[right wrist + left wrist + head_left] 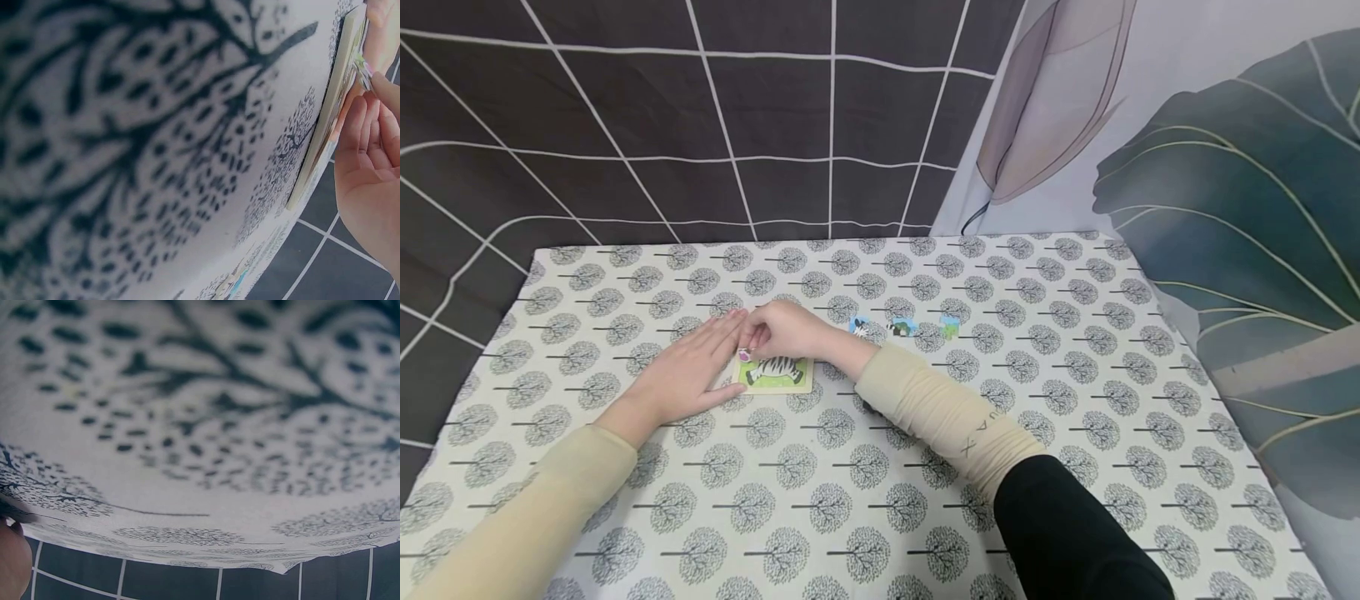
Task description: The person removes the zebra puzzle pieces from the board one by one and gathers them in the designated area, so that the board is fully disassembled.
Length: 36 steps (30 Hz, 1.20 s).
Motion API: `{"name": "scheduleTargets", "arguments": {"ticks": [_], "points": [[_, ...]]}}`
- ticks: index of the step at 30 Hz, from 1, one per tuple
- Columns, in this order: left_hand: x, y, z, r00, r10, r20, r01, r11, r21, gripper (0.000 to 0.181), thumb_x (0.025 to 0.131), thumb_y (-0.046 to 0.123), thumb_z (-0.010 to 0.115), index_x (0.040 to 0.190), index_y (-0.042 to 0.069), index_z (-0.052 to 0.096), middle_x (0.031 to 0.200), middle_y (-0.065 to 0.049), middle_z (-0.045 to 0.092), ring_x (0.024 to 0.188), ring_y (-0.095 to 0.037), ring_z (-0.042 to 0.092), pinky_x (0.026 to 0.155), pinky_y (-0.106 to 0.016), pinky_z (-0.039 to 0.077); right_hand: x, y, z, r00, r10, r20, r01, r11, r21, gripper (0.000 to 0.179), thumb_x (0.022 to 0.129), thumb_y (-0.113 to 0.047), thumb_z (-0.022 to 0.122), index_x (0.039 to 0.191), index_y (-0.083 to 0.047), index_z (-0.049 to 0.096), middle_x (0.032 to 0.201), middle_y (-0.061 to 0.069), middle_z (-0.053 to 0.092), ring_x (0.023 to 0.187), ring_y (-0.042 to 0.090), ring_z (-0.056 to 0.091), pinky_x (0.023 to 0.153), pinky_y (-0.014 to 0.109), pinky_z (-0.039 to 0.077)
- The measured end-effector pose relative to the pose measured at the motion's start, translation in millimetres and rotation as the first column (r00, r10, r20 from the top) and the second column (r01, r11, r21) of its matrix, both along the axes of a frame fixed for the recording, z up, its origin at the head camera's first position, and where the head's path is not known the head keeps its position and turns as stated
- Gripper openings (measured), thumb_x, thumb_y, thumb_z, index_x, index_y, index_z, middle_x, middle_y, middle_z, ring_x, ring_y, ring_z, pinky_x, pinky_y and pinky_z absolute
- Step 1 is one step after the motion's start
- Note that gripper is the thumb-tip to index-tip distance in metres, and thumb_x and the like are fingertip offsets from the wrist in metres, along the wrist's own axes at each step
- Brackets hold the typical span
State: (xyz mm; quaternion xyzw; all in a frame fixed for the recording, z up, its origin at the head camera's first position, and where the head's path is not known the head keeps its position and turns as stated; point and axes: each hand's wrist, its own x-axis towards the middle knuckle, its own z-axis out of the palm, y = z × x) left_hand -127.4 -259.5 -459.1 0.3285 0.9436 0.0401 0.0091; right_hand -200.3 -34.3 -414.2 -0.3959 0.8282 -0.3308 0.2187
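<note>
A small puzzle board [808, 375] with a cream border and a zebra body on green lies on the cloth. My right hand [786, 329] reaches over its upper part and pinches a small puzzle piece [744, 355] with a purple patch at the board's left side. In the right wrist view, the thumb and fingertip hold that puzzle piece [362, 72] tilted at the face of the board [325, 119]. Flat beside the left edge lies my left hand [688, 371], fingers straight, thumb at the lower left edge. The right hand hides the board's upper part.
Three loose puzzle pieces sit in a row right of the board: one with a zebra part [859, 326], a dark green one [902, 327] and a blue-green one [950, 327]. A tree-print cloth [865, 467] covers the table. A dark grid curtain [760, 108] hangs behind.
</note>
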Motion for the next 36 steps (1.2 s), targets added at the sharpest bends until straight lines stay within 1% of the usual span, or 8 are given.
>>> {"name": "scheduleTargets", "arguments": {"ticks": [3, 7, 12, 23, 28, 31, 36], "points": [[-0.6, 0.5, 0.8, 1.000, -0.001, -0.004, 0.001, 1.000, -0.006, 0.095, 0.104, 0.058, 0.052, 0.167, -0.005, 0.017, 0.177, -0.022, 0.019, 0.164, -0.041, 0.022, 0.136, -0.049, 0.021, -0.8, 0.1, -0.9, 1.000, 0.001, -0.010, -0.001, 1.000, 0.021, 0.015, 0.095, -0.007, 0.078, 0.109, -0.001, 0.078, 0.105, 0.010, 0.080, 0.094, 0.015, 0.073, 0.085, 0.008, 0.056], [-0.4, 1.2, 1.8, 1.000, -0.003, -0.006, 0.003, 1.000, -0.005, 0.095, 0.104, 0.058, 0.052, 0.167, -0.004, 0.018, 0.177, -0.022, 0.019, 0.163, -0.042, 0.023, 0.134, -0.053, 0.026, -0.8, 0.7, -0.6, 0.999, 0.019, -0.038, -0.017, 0.998, 0.052, 0.015, 0.097, -0.012, 0.077, 0.108, -0.003, 0.078, 0.106, 0.009, 0.081, 0.099, 0.016, 0.075, 0.089, 0.010, 0.056], [0.9, 2.0, 3.3, 1.000, -0.006, -0.010, 0.006, 1.000, 0.000, 0.094, 0.104, 0.058, 0.052, 0.167, -0.005, 0.021, 0.176, -0.022, 0.020, 0.163, -0.042, 0.024, 0.134, -0.054, 0.027, -0.7, 0.5, -0.7, 0.998, 0.034, -0.057, -0.031, 0.998, 0.064, 0.017, 0.098, -0.013, 0.076, 0.110, -0.002, 0.078, 0.107, 0.010, 0.081, 0.101, 0.018, 0.076, 0.091, 0.012, 0.056], [1.4, 2.7, 7.0, 1.000, -0.008, 0.007, 0.008, 1.000, -0.023, 0.092, 0.105, 0.056, 0.050, 0.166, -0.007, 0.020, 0.176, -0.023, 0.019, 0.163, -0.043, 0.022, 0.135, -0.054, 0.025, -0.2, 0.2, 1.4, 0.997, 0.025, -0.070, -0.019, 0.996, 0.088, 0.017, 0.098, -0.013, 0.075, 0.111, -0.003, 0.078, 0.109, 0.009, 0.081, 0.102, 0.017, 0.075, 0.093, 0.013, 0.056], [1.9, 2.4, 6.1, 1.000, -0.004, 0.000, 0.004, 1.000, 0.003, 0.093, 0.105, 0.056, 0.052, 0.166, -0.007, 0.021, 0.176, -0.023, 0.020, 0.163, -0.043, 0.023, 0.134, -0.054, 0.026, 2.2, -1.3, 1.5, 0.995, 0.031, -0.100, -0.021, 0.994, 0.106, 0.015, 0.098, -0.012, 0.075, 0.110, -0.004, 0.077, 0.106, 0.007, 0.080, 0.098, 0.014, 0.074, 0.090, 0.011, 0.055], [2.3, 2.3, 6.2, 1.000, 0.002, -0.002, -0.002, 1.000, 0.015, 0.093, 0.104, 0.056, 0.053, 0.166, -0.006, 0.021, 0.176, -0.022, 0.021, 0.163, -0.042, 0.024, 0.134, -0.054, 0.027, 4.3, -2.7, 1.4, 0.994, 0.043, -0.099, -0.033, 0.994, 0.103, 0.015, 0.097, -0.011, 0.076, 0.110, -0.003, 0.076, 0.105, 0.007, 0.079, 0.096, 0.014, 0.072, 0.087, 0.010, 0.053], [2.3, 2.0, 6.1, 1.000, 0.002, 0.003, -0.002, 1.000, 0.007, 0.093, 0.104, 0.056, 0.052, 0.166, -0.007, 0.020, 0.176, -0.023, 0.020, 0.163, -0.042, 0.023, 0.134, -0.054, 0.027, 6.0, -4.9, 0.4, 0.994, 0.056, -0.098, -0.046, 0.994, 0.097, 0.018, 0.096, -0.010, 0.078, 0.111, -0.001, 0.075, 0.106, 0.009, 0.079, 0.096, 0.015, 0.072, 0.086, 0.008, 0.053]]}}
